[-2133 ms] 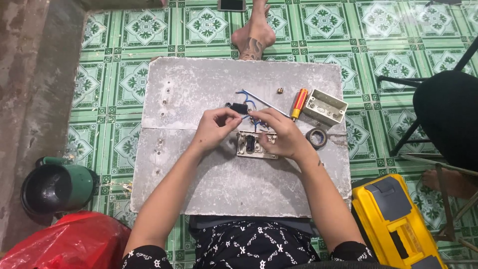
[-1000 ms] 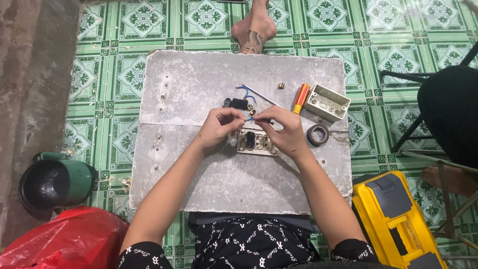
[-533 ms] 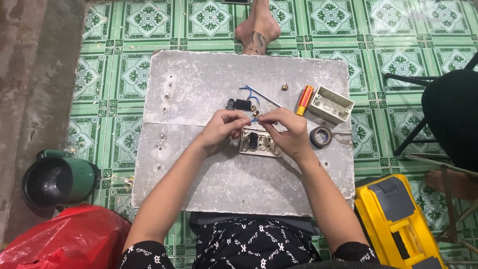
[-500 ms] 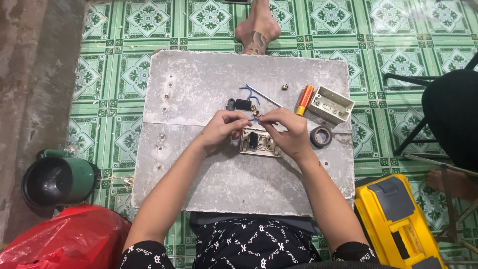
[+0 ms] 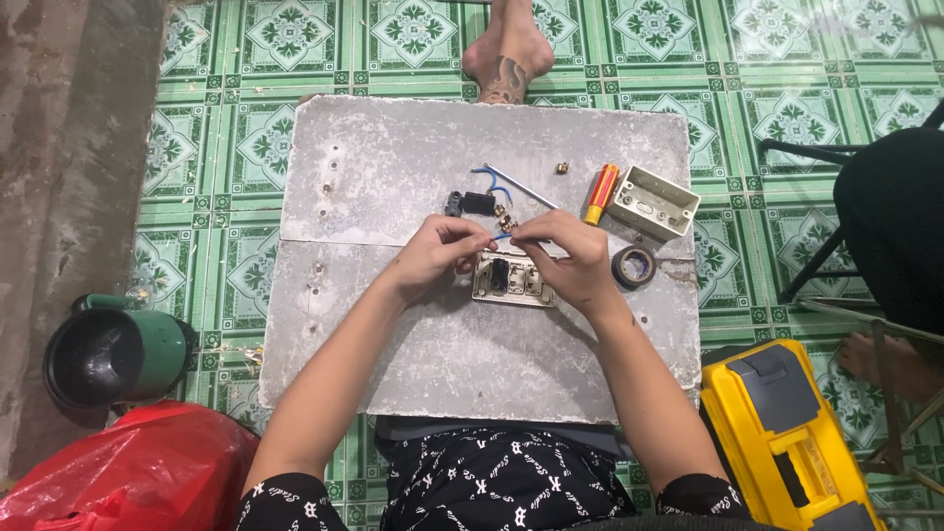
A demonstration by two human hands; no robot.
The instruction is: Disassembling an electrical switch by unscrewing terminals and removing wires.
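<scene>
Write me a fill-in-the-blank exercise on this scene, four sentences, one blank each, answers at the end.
1. The left hand and right hand pinch a short ____ wire between them.
2. Beneath the hands lies a beige ____ plate.
3. The roll of black tape lies just ____ of the right hand.
4. The toolbox on the floor is ____.

Answers: blue; switch; right; yellow

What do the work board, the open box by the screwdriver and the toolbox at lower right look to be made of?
The work board looks like cement or fibre-cement sheet: matt mottled grey, with small holes and a seam across it. The open box seems moulded plastic, off-white, smooth, with thin walls. The toolbox appears to be hard plastic, glossy yellow with a grey lid inset. None can be confirmed by look alone.
</scene>
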